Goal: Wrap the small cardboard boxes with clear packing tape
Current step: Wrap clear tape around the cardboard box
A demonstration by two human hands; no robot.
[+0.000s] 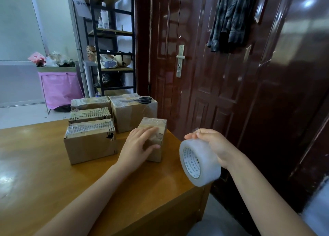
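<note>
A small taped cardboard box (156, 127) stands near the right edge of the wooden table (53, 173). My left hand (138, 143) lies on its top and near side with fingers straight and the thumb against its front. Off the table's right edge, my right hand (211, 143) grips a large roll of clear packing tape (199, 161) from above, and the roll hangs tilted. Left of the small box stand three boxes in a row, the nearest one (90, 145) torn at its corner.
A larger taped box (133, 113) at the back carries black scissors (143, 100) on top. A dark red door (222, 75) rises just right of the table. A black shelf rack (114, 39) and a pink-bagged bin (59, 88) stand behind.
</note>
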